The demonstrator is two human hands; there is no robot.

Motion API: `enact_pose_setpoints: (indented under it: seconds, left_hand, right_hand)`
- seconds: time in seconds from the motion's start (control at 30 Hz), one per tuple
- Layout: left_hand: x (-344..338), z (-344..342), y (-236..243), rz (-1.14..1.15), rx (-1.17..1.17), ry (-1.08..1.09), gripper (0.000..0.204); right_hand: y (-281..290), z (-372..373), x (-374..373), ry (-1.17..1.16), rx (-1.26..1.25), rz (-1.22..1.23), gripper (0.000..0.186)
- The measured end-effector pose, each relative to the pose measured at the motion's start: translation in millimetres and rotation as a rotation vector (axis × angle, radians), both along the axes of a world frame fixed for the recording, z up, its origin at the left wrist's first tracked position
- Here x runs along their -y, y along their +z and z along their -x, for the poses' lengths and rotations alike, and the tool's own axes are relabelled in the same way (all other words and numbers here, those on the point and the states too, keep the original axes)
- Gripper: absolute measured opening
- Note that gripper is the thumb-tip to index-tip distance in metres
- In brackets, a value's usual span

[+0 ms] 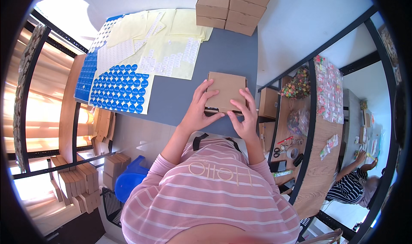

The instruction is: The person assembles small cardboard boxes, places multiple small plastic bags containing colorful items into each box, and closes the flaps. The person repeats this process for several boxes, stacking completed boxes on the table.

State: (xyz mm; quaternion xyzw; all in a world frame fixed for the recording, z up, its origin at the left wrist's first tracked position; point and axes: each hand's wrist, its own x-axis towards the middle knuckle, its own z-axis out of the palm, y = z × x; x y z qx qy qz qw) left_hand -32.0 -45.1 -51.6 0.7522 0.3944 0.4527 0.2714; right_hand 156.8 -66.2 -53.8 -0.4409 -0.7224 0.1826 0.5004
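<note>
A small brown cardboard box (226,89) rests near the front edge of the grey table (219,50), its lid down. Along its near side a narrow dark gap shows under the lid. My left hand (200,107) grips the box's left side, fingers over the lid's edge and thumb at the near side. On the right, my right hand (245,114) holds the near right corner, with fingers on the lid and thumb low at the front. To the left of the box lie sheets of round blue stickers (122,89) and pale yellow backing sheets with small white labels (171,61).
Stacked brown boxes (212,10) stand at the table's far edge. To the right, a shelf holds scissors (277,152), a tape roll (292,152) and bags of colourful sweets (298,84). A blue plastic stool (128,181) stands at left. Another person in stripes (349,186) works beyond the shelf.
</note>
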Motion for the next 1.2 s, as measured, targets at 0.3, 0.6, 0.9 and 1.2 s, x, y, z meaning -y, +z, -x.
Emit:
enact_pose_setpoints:
  seconds: [0.3,0.6,0.9,1.2]
  left_hand:
    - [-1,3,-5,-0.004,-0.032,-0.009,0.065]
    - [2,8,16,0.088,-0.020,-0.055,0.040]
    - [-5,10,25,0.000,-0.178,0.015,0.048]
    - [-7,-4,18,0.364,0.395,-0.121,0.080]
  right_hand:
    - [-9,5,9,-0.078,0.167,-0.208,0.025]
    - [9,-5,14,0.001,0.193,0.056,0.021]
    - [12,-7,16,-0.107,0.033,0.092,0.066]
    - [27,18,7,0.169,-0.353,0.435,0.110]
